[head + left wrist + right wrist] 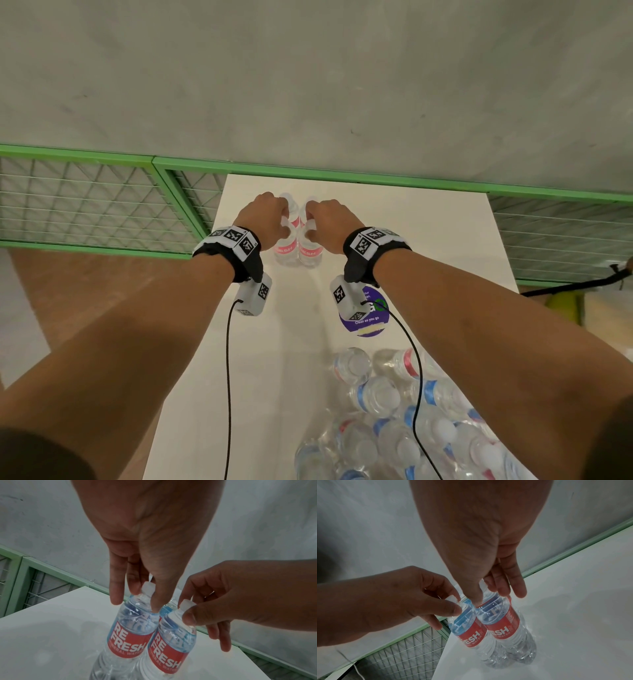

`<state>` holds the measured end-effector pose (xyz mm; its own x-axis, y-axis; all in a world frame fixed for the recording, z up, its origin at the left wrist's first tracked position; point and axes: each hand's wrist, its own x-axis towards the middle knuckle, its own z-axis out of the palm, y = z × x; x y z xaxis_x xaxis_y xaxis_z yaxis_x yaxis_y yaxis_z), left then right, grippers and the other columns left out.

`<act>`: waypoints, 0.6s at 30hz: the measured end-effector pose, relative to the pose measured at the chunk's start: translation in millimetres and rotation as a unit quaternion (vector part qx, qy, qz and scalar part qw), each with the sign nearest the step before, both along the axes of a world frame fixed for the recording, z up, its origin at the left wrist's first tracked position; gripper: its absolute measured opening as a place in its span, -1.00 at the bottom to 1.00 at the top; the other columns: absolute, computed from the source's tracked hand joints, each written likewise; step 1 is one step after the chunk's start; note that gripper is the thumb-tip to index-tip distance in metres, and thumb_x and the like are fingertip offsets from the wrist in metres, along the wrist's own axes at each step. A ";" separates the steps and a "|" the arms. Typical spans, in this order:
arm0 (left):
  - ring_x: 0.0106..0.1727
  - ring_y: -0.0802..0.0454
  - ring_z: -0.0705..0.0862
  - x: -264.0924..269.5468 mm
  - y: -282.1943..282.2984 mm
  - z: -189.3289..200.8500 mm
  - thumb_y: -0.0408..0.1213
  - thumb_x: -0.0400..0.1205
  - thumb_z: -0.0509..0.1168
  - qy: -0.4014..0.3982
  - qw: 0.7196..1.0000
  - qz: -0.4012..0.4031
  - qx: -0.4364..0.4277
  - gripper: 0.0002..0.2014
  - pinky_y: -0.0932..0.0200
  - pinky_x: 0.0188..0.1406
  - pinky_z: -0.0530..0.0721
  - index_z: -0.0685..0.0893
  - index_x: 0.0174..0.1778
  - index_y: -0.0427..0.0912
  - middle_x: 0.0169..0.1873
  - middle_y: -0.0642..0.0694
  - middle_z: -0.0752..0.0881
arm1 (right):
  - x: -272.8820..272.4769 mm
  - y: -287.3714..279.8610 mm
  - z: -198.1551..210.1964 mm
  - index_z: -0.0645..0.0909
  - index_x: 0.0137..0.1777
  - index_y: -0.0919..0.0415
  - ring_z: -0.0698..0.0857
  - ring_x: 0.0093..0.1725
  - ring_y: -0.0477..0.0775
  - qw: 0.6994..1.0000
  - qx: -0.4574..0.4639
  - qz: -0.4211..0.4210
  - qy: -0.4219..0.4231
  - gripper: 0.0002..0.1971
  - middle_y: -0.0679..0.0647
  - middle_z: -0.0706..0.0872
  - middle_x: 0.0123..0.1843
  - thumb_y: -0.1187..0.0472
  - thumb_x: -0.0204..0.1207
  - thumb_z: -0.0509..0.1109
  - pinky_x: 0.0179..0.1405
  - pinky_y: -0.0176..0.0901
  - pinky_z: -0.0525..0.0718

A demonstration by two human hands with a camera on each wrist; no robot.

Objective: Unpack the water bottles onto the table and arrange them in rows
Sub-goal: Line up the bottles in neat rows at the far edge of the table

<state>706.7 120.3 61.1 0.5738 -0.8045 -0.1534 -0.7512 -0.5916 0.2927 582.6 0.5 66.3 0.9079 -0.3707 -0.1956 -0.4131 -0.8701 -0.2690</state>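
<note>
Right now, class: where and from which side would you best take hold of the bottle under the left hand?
Probably the neck just under the white cap, from straight above. The left bottle stands upright against the right bottle, so that side is blocked; the left hand pinches it there.

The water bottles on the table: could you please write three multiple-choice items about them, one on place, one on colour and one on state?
1. Where is the pack of bottles still to be unpacked?
A. near end of the table
B. far end
C. on the floor

2. What colour is the label band on the two front bottles?
A. green
B. red
C. yellow

3. How are the left bottle and right bottle held?
A. lying, untouched
B. upright, pinched near the caps
C. lifted by the bases

Answers: 1 A, it lies nearest the camera; 2 B, red bands show; 3 B, left hand and right hand pinch the necks.
</note>
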 end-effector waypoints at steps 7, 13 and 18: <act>0.07 -0.16 0.63 0.6 6.7 0.0 -0.04 0.47 0.55 0.031 0.999 0.010 -0.026 -0.49 -0.12 0.08 0.67 0.59 0.27 -0.11 0.11 -0.14 0.57 | -6.2 -4.1 4.7 0.47 0.33 0.20 0.69 0.02 0.24 0.998 0.061 -0.033 0.009 -0.55 0.20 0.66 0.14 0.00 0.54 0.46 0.01 0.08 0.69; -0.11 0.00 0.59 -13.9 24.4 38.8 0.08 0.42 0.58 0.027 0.994 0.033 -0.100 -0.43 0.09 -0.12 0.56 0.56 0.24 -0.08 0.06 -0.04 0.54 | -35.0 -9.2 27.9 0.43 0.44 0.16 0.66 0.07 0.22 0.996 0.077 -0.054 0.000 -0.43 0.20 0.64 0.21 -0.08 0.53 0.46 -0.02 -0.01 0.61; -0.18 0.00 0.68 -68.8 42.8 80.7 0.02 0.50 0.51 0.047 0.991 0.005 -0.128 -0.70 0.17 -0.25 0.54 0.67 -0.03 -0.08 -0.20 -0.01 0.72 | -85.0 -6.3 64.7 0.57 0.28 0.15 0.64 0.11 0.18 0.998 0.047 -0.028 -0.013 -0.60 0.12 0.67 0.18 -0.08 0.57 0.41 0.00 -0.07 0.58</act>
<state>637.9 163.1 141.8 0.5756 -0.8177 0.0026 -0.7078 -0.4966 0.5023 497.7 -5.8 131.0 0.8920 -0.4013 -0.2080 -0.4513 -0.8163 -0.3606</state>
